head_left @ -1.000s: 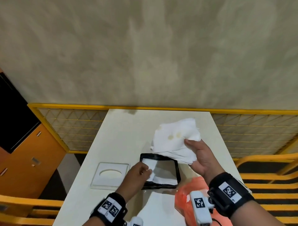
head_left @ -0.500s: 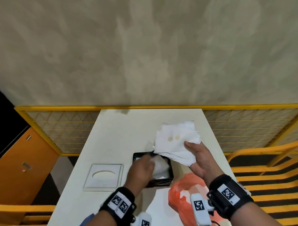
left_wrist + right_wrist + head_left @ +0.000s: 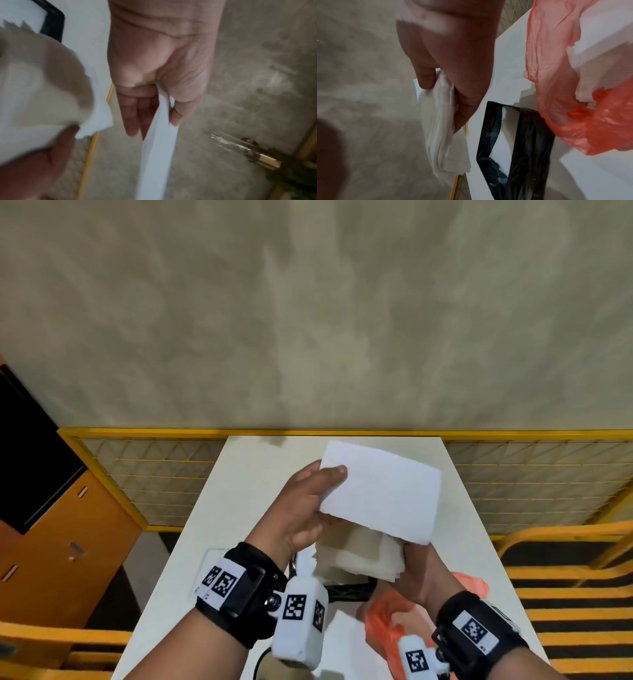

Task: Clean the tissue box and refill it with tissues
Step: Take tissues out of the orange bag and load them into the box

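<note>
A flat white tissue [image 3: 380, 494] is up over the table, pinched at its left edge by my left hand [image 3: 329, 484], thumb on top. In the left wrist view the tissue [image 3: 157, 155] runs edge-on between thumb and fingers [image 3: 132, 121]. Just below it, my right hand [image 3: 407, 556] grips a thick stack of tissues [image 3: 359, 556]; the right wrist view shows the stack [image 3: 443, 128] clamped in that hand. The black tissue box [image 3: 349, 590] sits on the table under the stack, mostly hidden. The right wrist view shows the box [image 3: 518, 148] with white tissue inside.
An orange plastic bag [image 3: 387, 621] of white tissue packs lies on the white table [image 3: 260, 460] at front right. The box's white lid [image 3: 210, 556] lies left of the box, mostly behind my left wrist. Yellow mesh fencing [image 3: 154, 474] and yellow seats [image 3: 565, 559] flank the table.
My left hand came up out of the box with a single tissue and now holds it above the stack. The right hand brought the stack down and nearer, over the box.
</note>
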Available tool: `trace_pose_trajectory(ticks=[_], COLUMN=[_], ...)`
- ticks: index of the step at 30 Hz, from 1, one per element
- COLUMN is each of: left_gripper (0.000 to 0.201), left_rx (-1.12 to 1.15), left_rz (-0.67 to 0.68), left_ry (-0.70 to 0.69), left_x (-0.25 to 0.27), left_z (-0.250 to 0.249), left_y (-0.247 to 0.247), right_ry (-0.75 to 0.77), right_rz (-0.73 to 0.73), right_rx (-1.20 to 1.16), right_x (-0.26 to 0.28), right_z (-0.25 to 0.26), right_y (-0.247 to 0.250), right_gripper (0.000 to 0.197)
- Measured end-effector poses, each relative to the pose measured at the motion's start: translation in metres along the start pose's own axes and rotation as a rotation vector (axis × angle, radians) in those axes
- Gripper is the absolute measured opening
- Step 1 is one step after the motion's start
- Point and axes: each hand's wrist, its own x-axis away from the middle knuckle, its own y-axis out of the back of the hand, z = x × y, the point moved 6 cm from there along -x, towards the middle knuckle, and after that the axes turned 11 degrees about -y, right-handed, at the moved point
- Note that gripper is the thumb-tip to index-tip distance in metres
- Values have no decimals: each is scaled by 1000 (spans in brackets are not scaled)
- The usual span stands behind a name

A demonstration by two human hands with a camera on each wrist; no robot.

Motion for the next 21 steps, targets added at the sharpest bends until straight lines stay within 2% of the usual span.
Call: trace_pose_trajectory(ticks=[2, 4, 6, 12, 16, 18, 19, 21], left_gripper=[11, 33, 40, 24, 46, 45, 50, 68], left_rx=[-256, -509, -585, -337, 40, 28, -5, -134], left_rz=[-144, -218, -219, -228, -238, -195, -196, -243], left_ry=[4, -31, -29, 149, 268, 209, 152, 48], left_x=[-3, 0, 5, 17, 19, 17, 14, 9], left_z=[20, 37, 57, 88, 94, 90, 88, 83], left_y=[23, 45, 59, 63, 68, 70, 73, 82], right_ry=[-29, -65, -80, -120, -147, -148, -120, 21], right_rz=[26, 47, 83, 220, 182, 168, 140, 65], right_rx=[-27, -67, -88, -99, -80, -61, 9, 218], right_x=[3, 3, 4, 12, 3, 2, 0, -2], right_z=[0, 0, 1, -5, -6, -3, 1, 12], right_y=[-4, -5, -6, -24, -14, -14, -12, -8], right_gripper=[45, 48, 47, 43, 59, 70, 69, 53])
